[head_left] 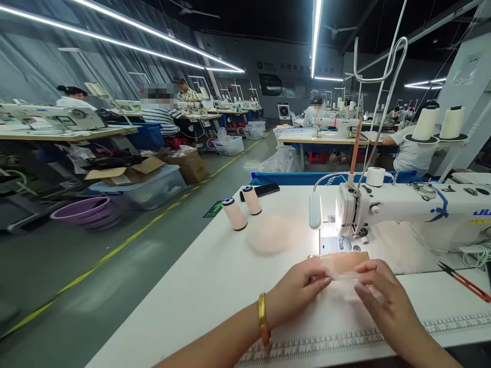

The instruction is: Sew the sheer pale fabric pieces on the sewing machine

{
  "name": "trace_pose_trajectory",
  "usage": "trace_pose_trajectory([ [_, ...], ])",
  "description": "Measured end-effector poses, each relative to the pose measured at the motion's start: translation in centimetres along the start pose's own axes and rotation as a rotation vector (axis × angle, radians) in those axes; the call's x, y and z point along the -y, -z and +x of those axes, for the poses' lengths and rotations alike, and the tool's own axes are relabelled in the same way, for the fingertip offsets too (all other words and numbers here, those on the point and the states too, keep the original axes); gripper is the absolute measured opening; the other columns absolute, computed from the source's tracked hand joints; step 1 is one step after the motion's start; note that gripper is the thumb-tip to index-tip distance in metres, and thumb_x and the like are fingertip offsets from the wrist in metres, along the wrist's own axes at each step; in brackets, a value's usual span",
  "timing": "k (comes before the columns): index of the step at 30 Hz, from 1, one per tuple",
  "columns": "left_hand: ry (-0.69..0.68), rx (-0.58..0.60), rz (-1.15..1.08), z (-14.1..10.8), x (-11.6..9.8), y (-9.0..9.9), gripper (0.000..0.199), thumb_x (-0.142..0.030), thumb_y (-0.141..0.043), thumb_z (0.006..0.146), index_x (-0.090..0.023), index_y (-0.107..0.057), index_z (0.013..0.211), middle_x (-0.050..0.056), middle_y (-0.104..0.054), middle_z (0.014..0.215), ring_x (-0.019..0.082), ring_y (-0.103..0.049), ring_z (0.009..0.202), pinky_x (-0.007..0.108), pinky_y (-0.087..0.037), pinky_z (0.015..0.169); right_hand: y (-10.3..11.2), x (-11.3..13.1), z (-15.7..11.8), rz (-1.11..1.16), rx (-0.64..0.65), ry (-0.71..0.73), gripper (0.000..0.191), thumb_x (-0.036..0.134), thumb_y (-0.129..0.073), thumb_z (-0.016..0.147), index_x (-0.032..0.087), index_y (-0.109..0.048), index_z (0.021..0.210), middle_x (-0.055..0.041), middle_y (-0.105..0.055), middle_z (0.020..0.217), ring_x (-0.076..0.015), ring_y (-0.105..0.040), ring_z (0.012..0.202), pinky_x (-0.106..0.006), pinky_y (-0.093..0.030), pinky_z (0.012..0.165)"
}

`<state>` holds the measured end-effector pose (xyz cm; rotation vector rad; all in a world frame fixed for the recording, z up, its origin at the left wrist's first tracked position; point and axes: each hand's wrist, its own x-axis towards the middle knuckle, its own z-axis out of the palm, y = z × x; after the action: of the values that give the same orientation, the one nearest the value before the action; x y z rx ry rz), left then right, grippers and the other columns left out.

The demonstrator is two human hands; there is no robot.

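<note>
A thin, sheer pale pink fabric lies in front of the sewing machine, its near part blurred. My left hand, with a gold bangle at the wrist, pinches the fabric's left side. On the right side, my right hand holds it between thumb and fingers. Just beyond both hands sits a flat peach-coloured piece, close to the machine's needle plate. The needle area is brightly lit by a small lamp.
Two peach thread cones and a black phone stand or lie at the back left. A sheer pale pile is nearer. Red-handled snips lie at right. A ruler strip runs along the front edge. People sit at other machines.
</note>
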<state>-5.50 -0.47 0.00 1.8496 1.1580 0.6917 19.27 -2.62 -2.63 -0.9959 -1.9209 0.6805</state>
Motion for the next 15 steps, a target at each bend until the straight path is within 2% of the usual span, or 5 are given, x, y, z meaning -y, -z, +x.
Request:
trace_pose_trajectory([
  [3,-0.061,0.011,0.069,0.7,-0.1,0.6,0.029,-0.027,-0.052,0.094,-0.022,-0.079,0.103,0.005,-0.076,0.101,0.021,-0.065,0.094,0.031,-0.050,0.086,1.1,0.9,0.2,-0.044,0.269,0.214,0.017,0.043,-0.058,0.104,0.032,-0.070,0.101,-0.0094,-0.059,0.134,-0.0310,-0.059,0.125,-0.045,-0.055,0.099],
  [6,-0.059,0.090,0.029,1.4,-0.4,0.7,0.034,-0.020,-0.050,0.091,-0.023,-0.081,0.105,0.002,-0.078,0.098,0.018,-0.065,0.084,0.027,-0.050,0.078,1.6,1.2,1.2,-0.055,0.376,0.133,0.016,0.046,-0.060,0.103,0.035,-0.071,0.109,-0.0066,-0.054,0.145,-0.0311,-0.054,0.133,-0.047,-0.053,0.105],
  [9,-0.025,0.133,-0.025,2.1,-0.5,0.5,0.034,-0.020,-0.051,0.088,-0.022,-0.082,0.102,0.000,-0.078,0.092,0.017,-0.063,0.079,0.025,-0.048,0.073,0.5,0.4,2.1,-0.054,0.349,-0.030,0.020,0.049,-0.061,0.103,0.031,-0.066,0.109,-0.0073,-0.061,0.125,-0.0249,-0.065,0.099,-0.038,-0.059,0.078],
  [11,0.023,0.150,-0.107,2.5,-0.5,0.4,0.033,-0.021,-0.053,0.084,-0.020,-0.082,0.099,0.001,-0.078,0.096,0.019,-0.065,0.085,0.027,-0.049,0.078,-0.8,-0.3,2.2,-0.093,0.267,-0.052,0.029,0.050,-0.069,0.096,0.026,-0.059,0.106,-0.0071,-0.062,0.111,-0.0214,-0.060,0.079,-0.033,-0.055,0.063],
  [15,0.239,0.155,-0.442,2.9,-0.7,0.4,0.030,-0.031,-0.058,0.078,-0.016,-0.079,0.095,0.005,-0.078,0.094,0.024,-0.068,0.089,0.032,-0.051,0.080,-3.2,-1.4,1.9,-0.206,0.132,0.054,0.013,0.024,-0.064,0.094,0.024,-0.051,0.094,-0.0036,-0.060,0.095,-0.0214,-0.058,0.079,-0.033,-0.050,0.067],
])
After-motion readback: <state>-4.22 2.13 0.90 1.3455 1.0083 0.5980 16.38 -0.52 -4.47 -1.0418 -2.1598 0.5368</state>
